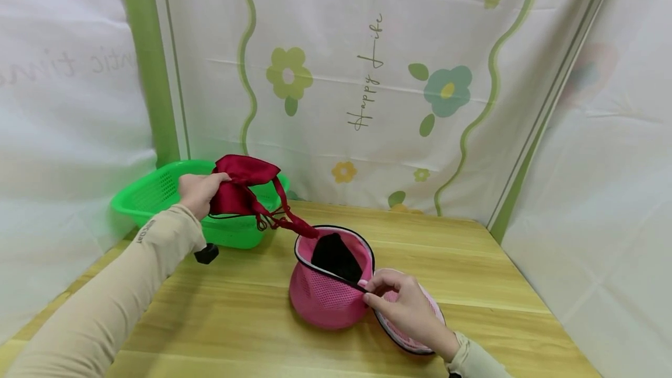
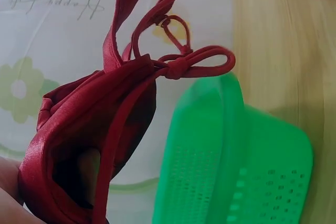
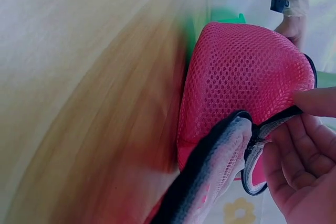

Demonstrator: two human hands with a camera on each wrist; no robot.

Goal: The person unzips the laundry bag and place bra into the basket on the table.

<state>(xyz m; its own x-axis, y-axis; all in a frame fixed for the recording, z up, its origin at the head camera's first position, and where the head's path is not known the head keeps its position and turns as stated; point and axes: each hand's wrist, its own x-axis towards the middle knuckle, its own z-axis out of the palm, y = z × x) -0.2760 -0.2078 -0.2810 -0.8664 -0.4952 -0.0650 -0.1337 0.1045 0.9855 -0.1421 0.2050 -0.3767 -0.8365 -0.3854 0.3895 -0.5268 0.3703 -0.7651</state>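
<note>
My left hand (image 1: pixel 199 194) pinches a red satin garment (image 1: pixel 242 171) with thin straps and small bows. The garment hangs over the green basket, and one strap reaches the rim of a pink mesh laundry bag (image 1: pixel 331 306). In the left wrist view, the garment (image 2: pixel 79 116) gapes open around a dark hollow. Thumb and fingers of my right hand (image 1: pixel 404 305) pinch the bag's black-edged rim; the right wrist view shows this grip at the mesh bag (image 3: pixel 241 72). A black cloth (image 1: pixel 336 256) lies inside the bag. Its round lid (image 1: pixel 405 340) is folded back beneath my right hand.
A green plastic basket (image 1: pixel 126 206) with perforated sides stands at the back left of the wooden table (image 1: pixel 236 308). White flowered curtains (image 1: pixel 325 28) enclose the table at the back and both sides. A black device (image 1: pixel 206 253) hangs under my left wrist.
</note>
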